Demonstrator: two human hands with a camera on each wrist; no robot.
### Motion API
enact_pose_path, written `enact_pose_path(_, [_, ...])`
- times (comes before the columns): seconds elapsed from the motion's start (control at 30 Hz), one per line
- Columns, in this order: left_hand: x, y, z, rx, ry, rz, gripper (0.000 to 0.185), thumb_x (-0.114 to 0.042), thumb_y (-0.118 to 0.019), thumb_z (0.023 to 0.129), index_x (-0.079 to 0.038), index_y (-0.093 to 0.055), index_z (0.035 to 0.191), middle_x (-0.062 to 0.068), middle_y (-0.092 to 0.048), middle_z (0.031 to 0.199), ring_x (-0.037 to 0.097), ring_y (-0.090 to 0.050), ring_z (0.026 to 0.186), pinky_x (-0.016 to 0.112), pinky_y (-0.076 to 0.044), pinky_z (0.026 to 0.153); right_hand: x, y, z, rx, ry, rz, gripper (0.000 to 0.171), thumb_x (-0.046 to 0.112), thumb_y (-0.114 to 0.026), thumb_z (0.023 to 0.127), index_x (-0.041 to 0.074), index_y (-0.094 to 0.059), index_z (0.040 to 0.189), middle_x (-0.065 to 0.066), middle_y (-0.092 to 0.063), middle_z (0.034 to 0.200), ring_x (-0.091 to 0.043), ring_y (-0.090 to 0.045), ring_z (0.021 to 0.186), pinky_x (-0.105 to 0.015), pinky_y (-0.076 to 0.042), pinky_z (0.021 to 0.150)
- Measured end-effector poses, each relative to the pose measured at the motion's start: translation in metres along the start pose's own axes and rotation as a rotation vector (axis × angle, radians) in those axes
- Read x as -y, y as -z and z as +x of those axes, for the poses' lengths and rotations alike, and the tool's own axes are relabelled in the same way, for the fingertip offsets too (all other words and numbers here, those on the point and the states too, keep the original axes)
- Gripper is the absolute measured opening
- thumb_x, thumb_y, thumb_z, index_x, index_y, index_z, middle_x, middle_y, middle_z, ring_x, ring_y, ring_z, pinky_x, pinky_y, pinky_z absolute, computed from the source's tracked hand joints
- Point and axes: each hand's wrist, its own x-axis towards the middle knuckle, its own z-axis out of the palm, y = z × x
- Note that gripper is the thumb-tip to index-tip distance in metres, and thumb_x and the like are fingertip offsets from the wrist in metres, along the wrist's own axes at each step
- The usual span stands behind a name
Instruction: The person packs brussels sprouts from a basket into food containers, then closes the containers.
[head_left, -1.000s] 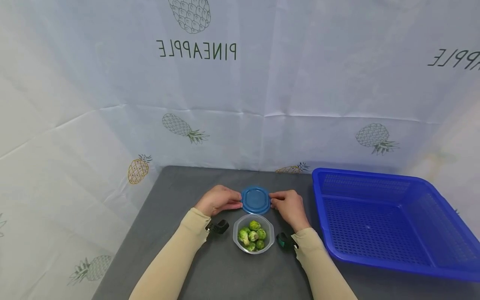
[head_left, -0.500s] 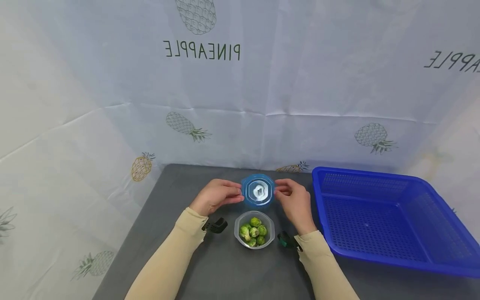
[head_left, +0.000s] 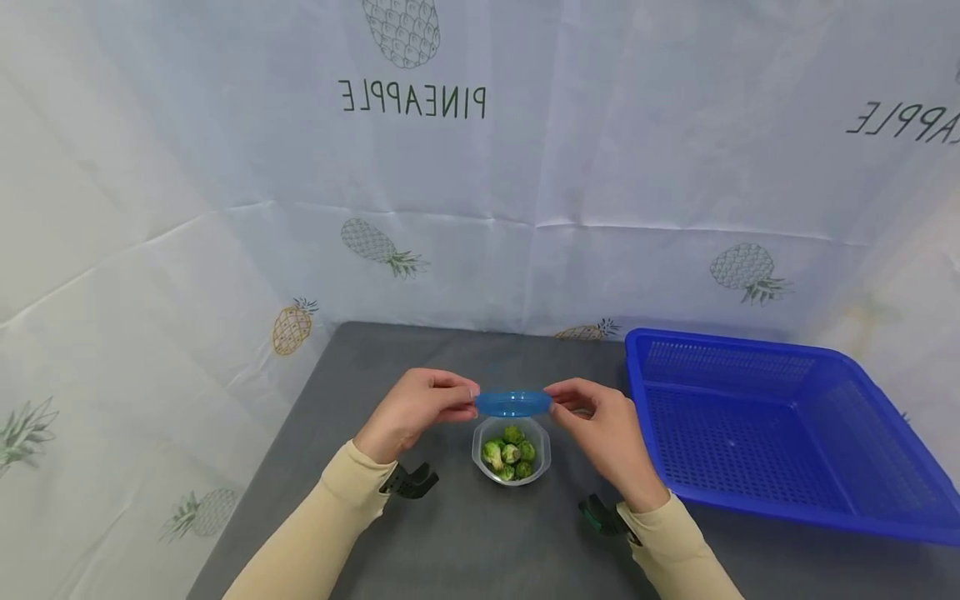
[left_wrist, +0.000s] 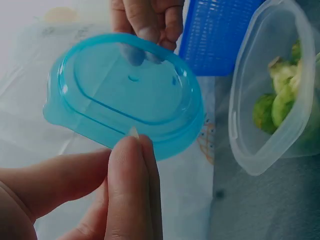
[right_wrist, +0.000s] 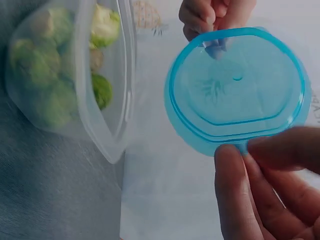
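Between my two hands a translucent blue lid (head_left: 513,404) is held up, seen nearly edge-on in the head view. My left hand (head_left: 420,408) pinches its left edge between thumb and fingers. On the opposite edge my right hand (head_left: 600,421) pinches it the same way. Just below and nearer to me stands a clear plastic container (head_left: 480,468) with several Brussels sprouts (head_left: 510,452) in it, its top uncovered. In both wrist views the lid (left_wrist: 130,90) is apart from the container (right_wrist: 82,65).
A large blue plastic basket (head_left: 750,521) stands on the right of the grey table (head_left: 465,542). Behind the table hangs a white curtain (head_left: 615,167) with pineapple prints.
Both hands have lifted the lid off the table behind the container. It has tilted from facing up to nearly edge-on and has come nearer to the container's far rim.
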Motion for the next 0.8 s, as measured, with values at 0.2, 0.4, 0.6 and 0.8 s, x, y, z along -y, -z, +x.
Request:
enact_pose_path(0.2, [0.005, -0.005, -0.008, -0.04, -0.029, 0.042, 0.029, -0.016, -0.084, 0.096, -0.002, -0.08, 0.122, 0.014, -0.079, 0.119, 0.019, -0.081, 0.097, 0.048, -0.066, 0.101, -0.003, 0.002, -0.008, 0.058, 0.016, 0.123, 0.018, 0.013, -0.069, 0.106, 0.019, -0.082, 0.116, -0.002, -0.082, 0.109, -0.014, -0.078, 0.092, -0.029, -0.067, 0.086])
enact_pose_path(0.4, [0.013, -0.009, -0.01, -0.052, -0.023, 0.077, 0.029, -0.021, -0.085, 0.096, -0.005, -0.082, 0.12, 0.011, -0.079, 0.121, 0.021, -0.081, 0.101, 0.051, -0.064, 0.104, -0.003, 0.001, -0.01, 0.065, -0.063, 0.082, 0.017, 0.018, -0.08, 0.099, 0.019, -0.082, 0.117, 0.001, -0.082, 0.105, -0.011, -0.075, 0.091, -0.027, -0.062, 0.081])
enact_pose_path(0.6, [0.018, -0.014, -0.012, -0.043, -0.012, 0.08, 0.027, -0.021, -0.086, 0.095, -0.006, -0.082, 0.117, 0.01, -0.081, 0.116, 0.02, -0.081, 0.095, 0.053, -0.064, 0.103, -0.003, 0.001, -0.007, 0.112, -0.123, 0.05, 0.026, 0.019, -0.084, 0.095, 0.015, -0.082, 0.121, -0.001, -0.081, 0.105, -0.012, -0.076, 0.091, -0.03, -0.062, 0.08])
enact_pose_path(0.8, [0.025, -0.018, -0.011, -0.043, -0.022, 0.062, 0.027, -0.017, -0.085, 0.095, -0.003, -0.082, 0.117, 0.011, -0.082, 0.109, 0.018, -0.081, 0.084, 0.05, -0.068, 0.093, -0.008, -0.003, -0.007, 0.158, -0.141, 0.005, 0.022, 0.016, -0.081, 0.098, 0.012, -0.083, 0.119, 0.0, -0.079, 0.099, -0.012, -0.075, 0.087, -0.031, -0.063, 0.077])
